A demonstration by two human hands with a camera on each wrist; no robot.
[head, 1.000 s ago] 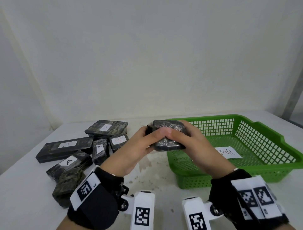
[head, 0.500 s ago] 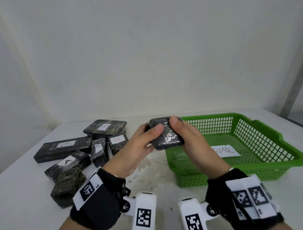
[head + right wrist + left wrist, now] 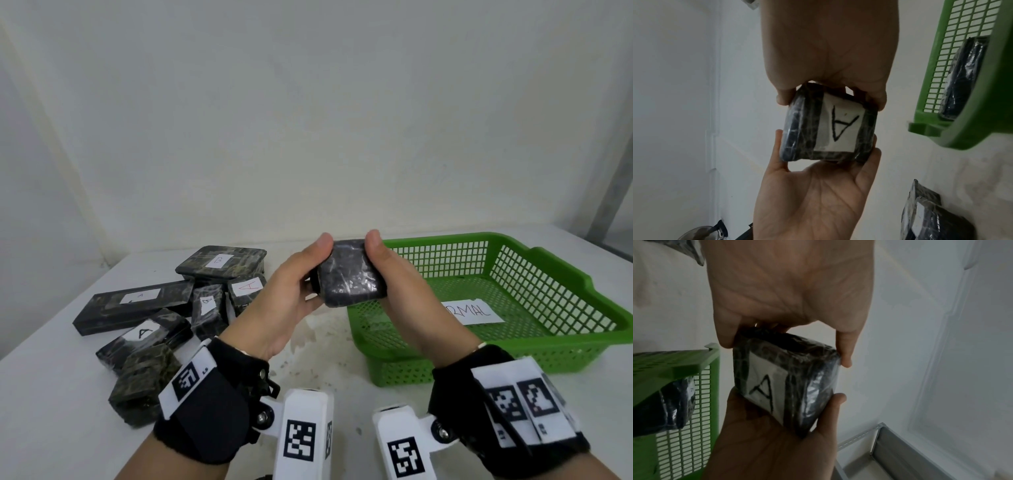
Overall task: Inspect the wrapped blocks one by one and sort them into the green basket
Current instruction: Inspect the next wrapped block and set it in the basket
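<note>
In the middle of the head view, both hands hold one wrapped block (image 3: 349,275) up above the bench (image 3: 51,394), just left of the green basket (image 3: 548,339). The left hand (image 3: 284,298) and the right hand (image 3: 400,291) each have thumb and fingers clamped on its sides. A second ago the thumbs lay over the top; now the block is tipped up with its plain back to the person. The wrist views show a white label with an "A" on the far side. The block is still being checked, so it is not in the basket yet. More blocks (image 3: 144,329) wait at the left.
</note>
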